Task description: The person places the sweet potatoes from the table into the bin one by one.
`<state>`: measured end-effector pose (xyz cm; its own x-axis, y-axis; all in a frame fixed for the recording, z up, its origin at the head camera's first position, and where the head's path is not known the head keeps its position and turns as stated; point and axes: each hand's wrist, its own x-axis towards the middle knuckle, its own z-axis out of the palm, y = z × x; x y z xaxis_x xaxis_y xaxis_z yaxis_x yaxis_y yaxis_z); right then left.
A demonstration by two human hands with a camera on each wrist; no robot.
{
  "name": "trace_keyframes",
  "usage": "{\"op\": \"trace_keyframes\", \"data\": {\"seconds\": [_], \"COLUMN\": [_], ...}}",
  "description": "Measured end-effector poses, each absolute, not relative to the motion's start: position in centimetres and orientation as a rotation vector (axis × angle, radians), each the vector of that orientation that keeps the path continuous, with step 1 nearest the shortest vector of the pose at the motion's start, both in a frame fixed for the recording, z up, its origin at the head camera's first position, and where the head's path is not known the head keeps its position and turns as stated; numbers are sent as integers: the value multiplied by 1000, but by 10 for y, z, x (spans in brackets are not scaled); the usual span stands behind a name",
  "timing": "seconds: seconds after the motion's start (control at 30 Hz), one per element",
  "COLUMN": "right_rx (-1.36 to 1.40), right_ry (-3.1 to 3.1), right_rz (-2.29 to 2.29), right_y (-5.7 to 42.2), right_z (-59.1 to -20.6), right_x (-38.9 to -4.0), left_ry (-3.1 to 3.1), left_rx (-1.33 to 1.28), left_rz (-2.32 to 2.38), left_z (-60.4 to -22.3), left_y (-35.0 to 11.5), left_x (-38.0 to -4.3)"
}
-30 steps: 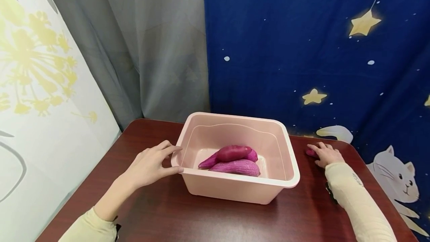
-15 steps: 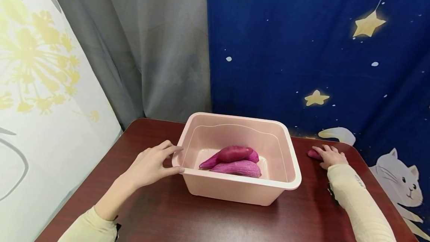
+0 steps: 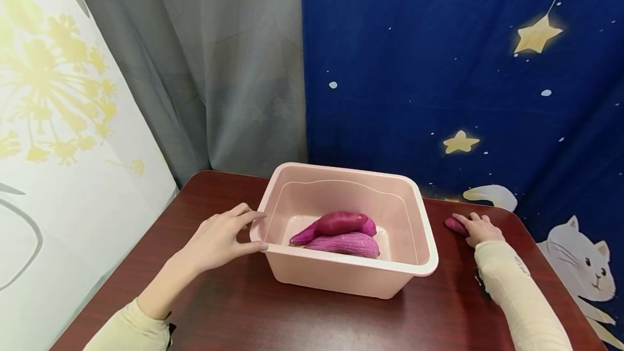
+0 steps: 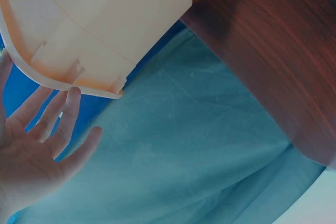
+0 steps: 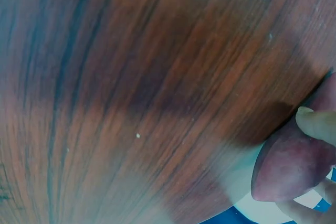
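Observation:
A pale pink plastic tub (image 3: 336,278) stands on the table, with several purple sweet potatoes (image 3: 343,244) lying inside, one resting across the others. My left hand (image 3: 219,237) is at the tub's left corner, thumb and index finger touching the rim. In the left wrist view, the extended fingers (image 4: 65,119) of that hand meet the rim from outside. Off to the tub's right, my right hand (image 3: 482,229) grips another sweet potato (image 3: 455,225) on the table. The right wrist view shows this sweet potato (image 5: 294,166) between thumb and fingers; part of it is hidden.
The dark red wooden table (image 3: 273,318) has its back edge close to a grey curtain (image 3: 248,69) and a blue star-patterned curtain (image 3: 390,96). A white printed panel (image 3: 73,177) stands along the left. The right hand is near the table's back right corner.
The right hand's fingers have shifted on the sweet potato, and more of its left end shows. The left hand and the tub hold the same position; the head view has turned slightly.

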<state>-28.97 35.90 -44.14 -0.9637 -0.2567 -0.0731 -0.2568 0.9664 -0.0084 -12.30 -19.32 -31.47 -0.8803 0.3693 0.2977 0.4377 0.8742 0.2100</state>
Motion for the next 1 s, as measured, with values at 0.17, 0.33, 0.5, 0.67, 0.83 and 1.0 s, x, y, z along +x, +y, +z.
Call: {"op": "trace_keyframes", "data": {"seconds": [0.17, 0.33, 0.5, 0.67, 0.83, 1.0], "right_rx": [-391, -384, -416, -465, -524, -597], "right_ry": [3033, 3033, 3049, 3074, 3059, 3074], "right_rz": [2, 0, 2, 12, 20, 64], "right_y": [359, 358, 358, 359, 359, 360], "right_z": [-441, -441, -438, -434, -426, -419], "right_x": [-288, -287, -287, -287, -288, -287], "left_ry": [-2796, -2800, -2797, -2794, -2795, -2789], "left_rx": [-614, -610, -608, -603, -600, -607], "left_rz": [-396, -406, -405, -403, -392, -389], "left_z": [-314, -314, -313, -314, -314, -314], "left_y": [-193, -193, -193, -193, -194, -194], "left_x": [-123, -122, -122, -122, -123, -124]}}
